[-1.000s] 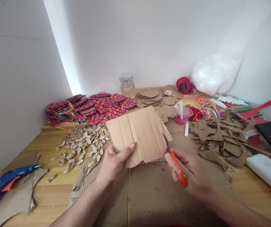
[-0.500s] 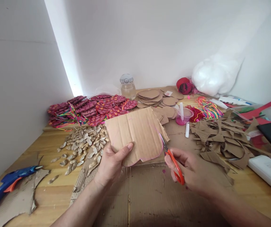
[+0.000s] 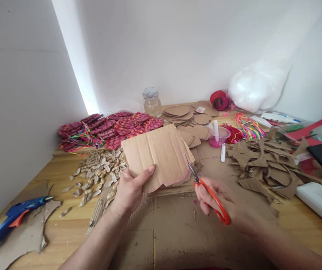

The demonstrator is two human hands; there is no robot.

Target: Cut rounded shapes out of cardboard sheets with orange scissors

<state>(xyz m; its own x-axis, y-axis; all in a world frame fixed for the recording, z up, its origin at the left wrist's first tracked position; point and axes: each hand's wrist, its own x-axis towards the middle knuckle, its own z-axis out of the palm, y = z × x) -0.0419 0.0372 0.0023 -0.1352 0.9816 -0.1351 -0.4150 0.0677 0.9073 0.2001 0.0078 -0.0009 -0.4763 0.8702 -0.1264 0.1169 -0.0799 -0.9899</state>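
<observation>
Flat tan corrugated-cardboard piece (image 3: pixel 157 155) shifted slightly leftward; cutting seemingly advances.
Short of the back edge of the wooden tabletop (image 3: pixel 72 215), the left hand (image 3: pixel 131 191) pinches it; the right hand (image 3: pixel 223 191) grips orange-handled metal scissors (image 3: pixel 200 183), blades (image 3: pixel 193 170) at its purple-lined right edge.

Cardboard piece (image 3: pixel 154 157) shifted left and slightly up, left hand (image 3: pixel 130 190) moved with it. Scissors (image 3: pixel 197 180): blade tips moved left too, orange handles (image 3: pixel 215 199) swung outward right; more slanted now.
</observation>
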